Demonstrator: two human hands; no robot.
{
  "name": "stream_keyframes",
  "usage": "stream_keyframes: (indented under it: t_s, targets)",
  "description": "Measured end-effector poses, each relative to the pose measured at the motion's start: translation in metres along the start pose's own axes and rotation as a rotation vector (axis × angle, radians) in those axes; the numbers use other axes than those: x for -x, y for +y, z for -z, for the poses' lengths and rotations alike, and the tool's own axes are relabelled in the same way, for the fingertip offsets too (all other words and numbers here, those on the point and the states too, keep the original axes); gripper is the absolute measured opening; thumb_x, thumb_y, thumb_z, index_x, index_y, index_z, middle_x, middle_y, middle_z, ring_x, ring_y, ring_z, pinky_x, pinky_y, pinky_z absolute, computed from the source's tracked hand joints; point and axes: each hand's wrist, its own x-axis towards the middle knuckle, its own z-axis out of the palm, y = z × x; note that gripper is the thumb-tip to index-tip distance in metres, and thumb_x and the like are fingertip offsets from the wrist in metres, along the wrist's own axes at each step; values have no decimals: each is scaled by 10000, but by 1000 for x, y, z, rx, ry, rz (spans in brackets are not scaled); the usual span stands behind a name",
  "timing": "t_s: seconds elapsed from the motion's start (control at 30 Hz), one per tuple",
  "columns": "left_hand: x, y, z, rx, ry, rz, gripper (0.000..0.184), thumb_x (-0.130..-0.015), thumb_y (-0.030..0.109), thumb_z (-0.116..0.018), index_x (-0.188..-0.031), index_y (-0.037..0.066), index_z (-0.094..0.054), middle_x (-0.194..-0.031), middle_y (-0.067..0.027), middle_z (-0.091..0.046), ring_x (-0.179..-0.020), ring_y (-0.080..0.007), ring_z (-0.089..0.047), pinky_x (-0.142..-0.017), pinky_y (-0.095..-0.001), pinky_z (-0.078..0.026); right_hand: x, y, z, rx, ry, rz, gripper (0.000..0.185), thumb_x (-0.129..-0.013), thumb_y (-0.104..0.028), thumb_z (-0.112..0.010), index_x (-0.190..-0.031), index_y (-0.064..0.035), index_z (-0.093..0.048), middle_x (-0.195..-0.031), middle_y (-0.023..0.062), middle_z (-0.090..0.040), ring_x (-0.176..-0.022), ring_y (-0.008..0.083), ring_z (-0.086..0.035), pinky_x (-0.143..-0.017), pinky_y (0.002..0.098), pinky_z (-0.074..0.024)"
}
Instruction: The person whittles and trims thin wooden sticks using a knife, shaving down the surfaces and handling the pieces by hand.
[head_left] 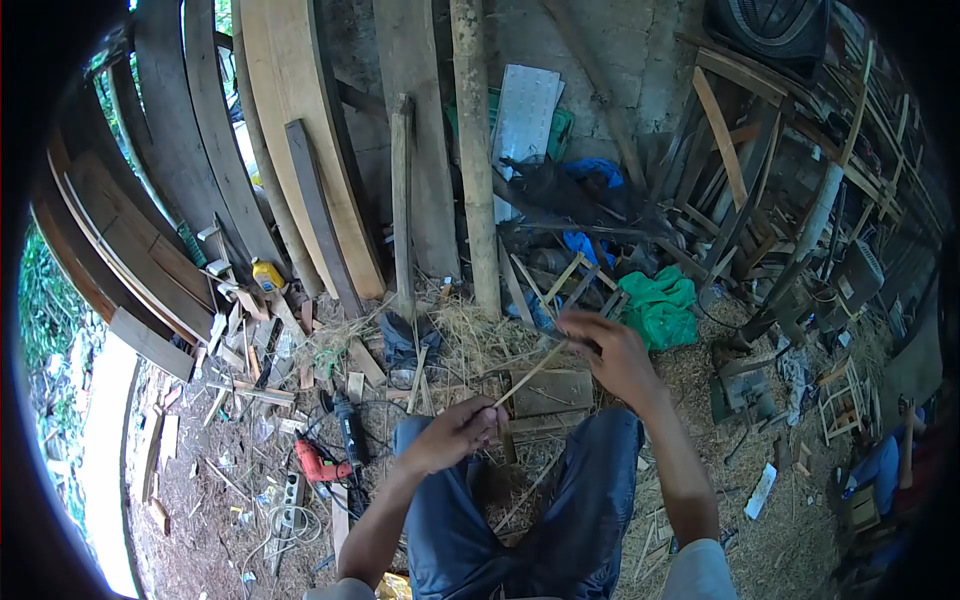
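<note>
A: Where is the thin pale strip (528,378) lying?

B: Taking the middle of the view as the dial's centre, it is sitting just out toward five o'clock, spanning the gap between the hands and slanting up toward half past one.

A: What is the left hand (450,437) doing?

B: At about half past six, it is curling its fingers closed around the strip's lower end.

A: And the right hand (612,358)?

B: It is hanging at four o'clock, bending its fingers loosely beside the strip's upper end. I cannot tell whether it is gripping.

A: What is surrounding them?

B: Dark trousers (590,485) are filling six o'clock below the hands, and a flat board (556,392) is lying just beyond the knees. Green cloth (660,308) is bunching at three o'clock, near the right hand. A red drill (320,463) is resting at half past seven, a yellow bottle (267,275) is standing out past nine, and another person (880,475) is showing far out at four.
</note>
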Motion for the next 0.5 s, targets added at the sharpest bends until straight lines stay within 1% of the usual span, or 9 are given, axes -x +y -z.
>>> stream_keyframes:
  t_s: [0.03,0.07,0.13,0.2,0.23,0.33,0.37,0.43,0.5]
  targets:
    - [-1,-4,-7,35,78,-96,227,-991,218,-432,-1051,23,-531,-726,22,-434,-576,-41,-320,-513,-201,-300,-1,-5,-4,2,3,2,247,-809,-37,-629,-1056,-42,-636,-870,128,-677,-858,326,-641,-684,387,-514]
    - [-1,-6,-12,35,78,-99,227,-991,218,-432,-1051,23,-531,-726,22,-434,-576,-41,-320,-513,-201,-300,0,-11,-8,134,214,-113,261,-794,-21,-626,-1053,-54,-627,-892,123,-672,-837,319,-643,-675,393,-520]
    - [-1,-8,-20,1,194,-181,213,-989,211,-434,-1050,27,-522,-712,18,-444,-629,-57,-387,-563,-210,-346,10,-16,-16,263,422,-228,277,-779,-5,-623,-1049,-66,-618,-914,119,-668,-817,311,-646,-666,399,-527]
    - [0,-9,-29,-10,225,-180,205,-990,200,-427,-1053,29,-520,-701,22,-433,-620,-56,-381,-560,-211,-345,30,-17,-27,81,220,-322,124,-794,-63,-623,-918,-68,-636,-835,133,-665,-759,318,-652,-636,403,-525]
    - [0,-8,-35,-25,250,-181,197,-990,188,-420,-1056,30,-517,-691,27,-423,-610,-55,-376,-557,-213,-344,38,-27,-33,131,130,-305,68,-796,-106,-629,-857,-75,-632,-783,130,-658,-718,318,-652,-618,406,-521]
    - [0,-5,-57,-62,344,-181,207,-986,205,-440,-1038,28,-533,-676,20,-426,-591,-48,-374,-532,-209,-323,54,-55,-55,208,-86,-350,134,-779,-205,-642,-730,-82,-620,-650,125,-629,-606,306,-642,-535,416,-499]
    - [-2,-8,-64,-61,340,-181,207,-986,205,-440,-1038,28,-533,-676,20,-426,-591,-48,-374,-532,-209,-323,56,-57,-58,211,-85,-353,134,-779,-205,-642,-730,-82,-620,-650,125,-629,-606,306,-642,-535,416,-499]
    - [-5,-14,-76,-370,507,-435,218,-983,199,-443,-1036,10,-539,-672,11,-445,-604,-51,-393,-540,-221,-340,59,-56,-66,196,-14,-241,149,-752,-213,-646,-693,-81,-607,-647,129,-630,-570,309,-634,-495,430,-488]
    - [-4,-19,-80,-328,521,-414,212,-980,180,-443,-1034,2,-544,-683,2,-464,-609,-59,-397,-540,-234,-347,59,-49,-78,285,-15,-289,148,-749,-210,-634,-674,-87,-596,-652,130,-632,-562,314,-631,-494,437,-488]
